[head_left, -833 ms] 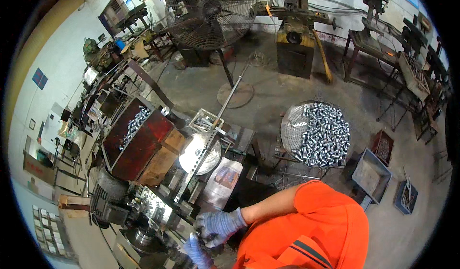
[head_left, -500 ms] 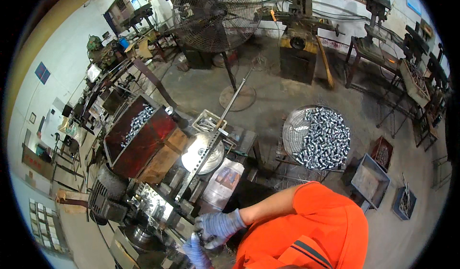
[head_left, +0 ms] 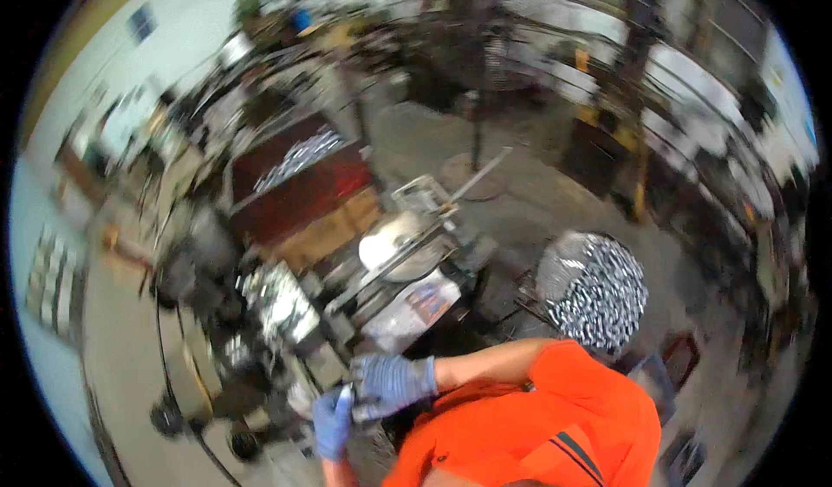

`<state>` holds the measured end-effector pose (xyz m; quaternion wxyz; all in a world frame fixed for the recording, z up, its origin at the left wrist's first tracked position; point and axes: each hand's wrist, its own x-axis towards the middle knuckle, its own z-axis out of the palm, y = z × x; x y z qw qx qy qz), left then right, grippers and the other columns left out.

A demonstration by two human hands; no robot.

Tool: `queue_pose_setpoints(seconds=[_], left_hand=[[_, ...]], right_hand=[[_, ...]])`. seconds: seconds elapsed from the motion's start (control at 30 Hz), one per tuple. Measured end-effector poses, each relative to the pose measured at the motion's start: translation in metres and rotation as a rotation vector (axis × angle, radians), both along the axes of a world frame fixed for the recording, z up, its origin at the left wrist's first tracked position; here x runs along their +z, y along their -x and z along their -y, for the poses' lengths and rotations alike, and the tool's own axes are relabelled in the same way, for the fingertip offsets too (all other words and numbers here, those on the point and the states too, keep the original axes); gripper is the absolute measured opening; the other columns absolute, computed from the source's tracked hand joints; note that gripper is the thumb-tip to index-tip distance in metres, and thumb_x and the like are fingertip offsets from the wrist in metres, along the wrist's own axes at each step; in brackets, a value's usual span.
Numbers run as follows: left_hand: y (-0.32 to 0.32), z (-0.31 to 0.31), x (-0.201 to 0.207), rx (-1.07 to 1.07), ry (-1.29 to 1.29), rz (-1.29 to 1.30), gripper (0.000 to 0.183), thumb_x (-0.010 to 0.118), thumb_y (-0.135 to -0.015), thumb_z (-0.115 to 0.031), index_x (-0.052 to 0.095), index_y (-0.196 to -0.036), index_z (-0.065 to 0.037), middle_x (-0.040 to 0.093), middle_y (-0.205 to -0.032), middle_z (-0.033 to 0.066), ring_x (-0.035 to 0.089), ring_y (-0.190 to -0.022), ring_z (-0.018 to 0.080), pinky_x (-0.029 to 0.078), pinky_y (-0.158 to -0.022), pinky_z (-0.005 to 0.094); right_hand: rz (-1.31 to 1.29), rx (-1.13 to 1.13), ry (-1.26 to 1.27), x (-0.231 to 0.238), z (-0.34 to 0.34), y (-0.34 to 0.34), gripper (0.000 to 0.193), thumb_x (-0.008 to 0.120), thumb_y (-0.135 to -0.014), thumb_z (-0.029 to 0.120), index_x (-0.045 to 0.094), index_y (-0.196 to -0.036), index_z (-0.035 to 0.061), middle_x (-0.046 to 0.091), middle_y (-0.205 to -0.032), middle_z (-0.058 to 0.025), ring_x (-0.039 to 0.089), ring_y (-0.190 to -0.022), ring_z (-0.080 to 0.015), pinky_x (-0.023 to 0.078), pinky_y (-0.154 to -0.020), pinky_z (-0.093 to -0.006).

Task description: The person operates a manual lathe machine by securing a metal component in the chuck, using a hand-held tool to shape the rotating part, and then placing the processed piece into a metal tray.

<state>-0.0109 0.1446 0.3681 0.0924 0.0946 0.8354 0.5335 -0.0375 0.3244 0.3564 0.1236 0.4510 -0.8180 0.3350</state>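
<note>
My left hand [head_left: 332,422], in a blue glove, rises from the lower edge and is closed around a small pale piece [head_left: 346,393] whose tip shows above the fingers. My right hand [head_left: 392,383], also in a blue glove, reaches in from my orange sleeve [head_left: 555,418]. Its fingers are curled right beside the piece and touch my left hand. Motion blur hides whether the right hand grips the piece. Both hands are over a cluttered metal work stand [head_left: 286,314].
A round wire basket [head_left: 594,292] of shiny metal parts stands to the right. A dark red bin [head_left: 295,175] holding more parts sits up left, beside a cardboard box [head_left: 325,231]. A long metal bar [head_left: 433,218] crosses a white disc [head_left: 387,240]. Machines line the back.
The view has swung and blurred, and the scene looks closer. My two gloved hands stay together at the lower edge, in much the same pose.
</note>
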Motion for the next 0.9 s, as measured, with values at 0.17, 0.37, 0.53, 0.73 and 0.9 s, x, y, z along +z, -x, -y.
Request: queue_pose_setpoints(seconds=[0.17, 0.37, 0.53, 0.73, 0.9], left_hand=[[-0.003, 0.040, -0.005, -0.110, 0.175, 0.060, 0.040, 0.053, -0.086, -0.038, 0.064, -0.101, -0.002, 0.063, -0.075, 0.0171, 0.062, -0.071, 0.0268, 0.048, -0.067, 0.0365], [-0.077, 0.163, 0.027, 0.604, 0.733, -0.082, 0.033, 0.059, -0.081, -0.035, 0.065, -0.092, -0.005, 0.064, -0.077, 0.0163, 0.062, -0.070, 0.0312, 0.048, -0.066, 0.0398], [-0.152, 0.267, -0.009, 0.899, 1.231, 0.103, 0.033, 0.058, -0.080, -0.038, 0.065, -0.096, -0.010, 0.065, -0.079, 0.0130, 0.062, -0.074, 0.0295, 0.046, -0.069, 0.0422], [-0.200, 0.305, -0.097, 1.009, 0.635, 0.219, 0.032, 0.058, -0.084, -0.035, 0.063, -0.095, -0.005, 0.063, -0.070, 0.0103, 0.059, -0.061, 0.0218, 0.046, -0.060, 0.0361], [-0.191, 0.286, -0.100, 1.103, 0.209, 0.209, 0.023, 0.062, -0.084, -0.023, 0.059, -0.092, -0.002, 0.055, -0.061, 0.0021, 0.051, -0.050, 0.0101, 0.041, -0.047, 0.0263]], right_hand=[[0.095, 0.102, -0.076, 0.016, -0.001, 0.011, 0.026, 0.065, -0.074, 0.036, 0.066, -0.084, 0.0122, 0.060, -0.088, -0.0101, 0.057, -0.081, -0.0282, 0.045, -0.071, -0.0395], [-0.029, 0.154, -0.190, 0.046, 0.033, 0.061, 0.024, 0.068, -0.072, 0.034, 0.071, -0.083, 0.0126, 0.061, -0.108, -0.0146, 0.055, -0.100, -0.0330, 0.044, -0.088, -0.0421], [-0.119, -0.009, -0.417, 0.055, 0.093, 0.120, 0.044, 0.053, -0.080, 0.051, 0.072, -0.080, 0.0113, 0.062, -0.106, -0.0111, 0.047, -0.109, -0.0314, 0.033, -0.096, -0.0418], [-0.034, -0.092, -0.817, 0.033, 0.147, 0.179, 0.055, 0.052, -0.076, 0.058, 0.067, -0.098, 0.0096, 0.063, -0.098, -0.0124, 0.050, -0.107, -0.0308, 0.032, -0.096, -0.0436], [0.083, -0.048, -0.832, 0.029, 0.156, 0.185, 0.056, 0.053, -0.075, 0.059, 0.069, -0.090, 0.0076, 0.065, -0.091, -0.0158, 0.056, -0.097, -0.0304, 0.040, -0.089, -0.0406]])
